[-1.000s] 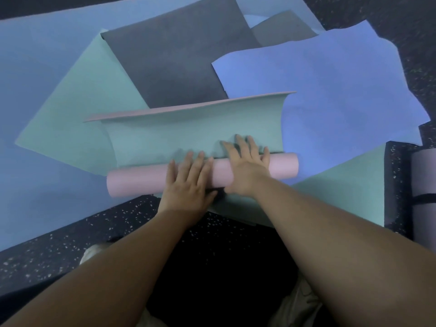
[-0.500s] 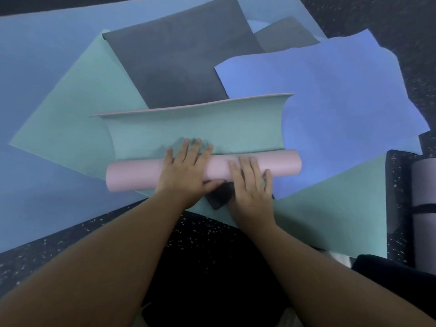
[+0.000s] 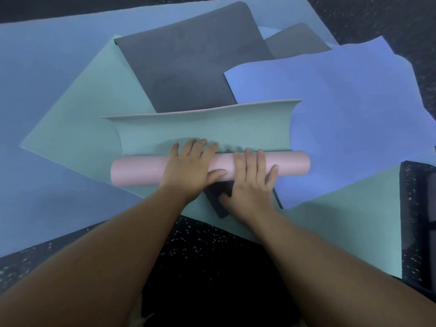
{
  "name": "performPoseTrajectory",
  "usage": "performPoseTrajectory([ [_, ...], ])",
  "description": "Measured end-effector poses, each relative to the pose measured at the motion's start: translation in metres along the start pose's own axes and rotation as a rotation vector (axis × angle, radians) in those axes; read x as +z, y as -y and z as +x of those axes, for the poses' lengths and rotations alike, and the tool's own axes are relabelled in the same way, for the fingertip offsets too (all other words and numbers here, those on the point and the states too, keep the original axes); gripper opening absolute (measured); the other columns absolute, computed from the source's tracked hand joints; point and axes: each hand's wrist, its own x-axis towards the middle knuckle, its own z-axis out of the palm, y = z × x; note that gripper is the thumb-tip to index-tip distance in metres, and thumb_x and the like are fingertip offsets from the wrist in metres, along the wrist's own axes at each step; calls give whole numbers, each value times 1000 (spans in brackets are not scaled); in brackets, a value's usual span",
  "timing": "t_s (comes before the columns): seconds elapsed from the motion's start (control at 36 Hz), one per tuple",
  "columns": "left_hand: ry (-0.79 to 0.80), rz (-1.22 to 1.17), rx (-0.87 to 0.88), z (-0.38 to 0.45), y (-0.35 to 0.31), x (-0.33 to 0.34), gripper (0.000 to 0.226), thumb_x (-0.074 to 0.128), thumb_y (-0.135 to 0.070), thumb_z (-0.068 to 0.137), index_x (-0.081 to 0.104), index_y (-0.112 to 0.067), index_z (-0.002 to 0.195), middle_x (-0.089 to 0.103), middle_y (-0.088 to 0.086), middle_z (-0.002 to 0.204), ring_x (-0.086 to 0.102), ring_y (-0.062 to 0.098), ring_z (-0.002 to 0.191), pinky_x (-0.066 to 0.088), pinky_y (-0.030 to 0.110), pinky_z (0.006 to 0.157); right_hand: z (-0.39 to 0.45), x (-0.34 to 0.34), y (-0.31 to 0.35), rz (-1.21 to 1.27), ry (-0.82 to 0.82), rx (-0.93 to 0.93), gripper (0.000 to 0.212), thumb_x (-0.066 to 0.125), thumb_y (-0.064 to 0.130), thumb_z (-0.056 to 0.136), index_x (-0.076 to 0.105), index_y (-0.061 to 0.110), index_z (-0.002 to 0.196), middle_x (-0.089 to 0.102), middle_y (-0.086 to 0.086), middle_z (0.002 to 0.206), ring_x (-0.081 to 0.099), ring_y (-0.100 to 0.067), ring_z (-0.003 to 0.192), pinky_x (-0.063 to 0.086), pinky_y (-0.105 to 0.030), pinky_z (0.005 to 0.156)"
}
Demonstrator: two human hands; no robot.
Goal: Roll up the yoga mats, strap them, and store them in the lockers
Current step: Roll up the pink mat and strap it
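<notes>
A yoga mat, pink outside and teal inside, lies partly rolled in the middle of the floor. Its pink roll (image 3: 136, 172) runs left to right, and its unrolled teal end (image 3: 203, 128) stretches away from me with the far edge curling up. My left hand (image 3: 188, 168) presses flat on top of the roll, fingers straight and reaching over its far side. My right hand (image 3: 250, 180) lies flat on the roll beside it, fingers straight. A dark strap (image 3: 215, 201) lies under the roll between my wrists.
Several flat mats overlap beneath: a teal one (image 3: 77, 128), a dark grey one (image 3: 186, 72), a purple-blue one (image 3: 342, 119) and a large light blue one (image 3: 42, 79). A rolled grey mat (image 3: 431, 204) lies at the right edge. Speckled black floor (image 3: 212, 251) lies near me.
My right hand slid back from the roll's far side onto its top. The roll has turned slightly away from me, and the dark strap shows more beneath it.
</notes>
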Motion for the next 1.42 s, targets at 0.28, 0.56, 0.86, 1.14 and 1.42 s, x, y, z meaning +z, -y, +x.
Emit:
performPoseTrajectory([
  [0.28, -292, 116, 124, -9, 6, 19, 50, 45, -49, 87, 47, -23, 129, 60, 16, 126, 59, 36, 114, 44, 56, 91, 37, -31, 4, -83, 179, -19, 92, 55, 45, 82, 0, 25, 152, -5, -2, 159, -17, -27, 146, -17, -57, 112],
  [0.56, 43, 148, -125, 0, -8, 5, 92, 55, -46, 89, -11, -33, 152, -3, 8, 162, -5, 34, 148, 2, 63, 113, 89, -63, 11, -110, 328, -18, 81, 65, 44, 76, 24, 34, 146, 26, 1, 147, 18, -27, 140, -1, -53, 116],
  [0.86, 151, 63, -160, 40, 12, -9, 96, 56, -54, 87, -15, -39, 150, -10, 2, 162, -11, 28, 148, 1, 58, 116, 96, -62, -2, -184, 164, -148, 79, 67, 41, 81, 25, 19, 144, 27, -6, 142, 22, -27, 134, 9, -47, 116],
  [1.14, 104, 89, -222, 49, 12, -11, 90, 59, -53, 87, -5, -44, 151, 24, 8, 147, 23, 32, 135, 9, 56, 115, 91, -45, -7, -339, 29, -151, 78, 64, 18, 88, 19, 19, 150, 31, -8, 143, 27, -31, 132, 8, -57, 115],
  [1.42, 110, 212, -109, 18, 2, -8, 81, 51, -48, 94, -8, -43, 150, 29, 5, 142, 30, 33, 129, 15, 59, 112, 45, -41, -7, -314, 20, -117, 68, 62, 21, 89, 29, 17, 147, 41, -9, 136, 37, -34, 125, 18, -56, 112],
])
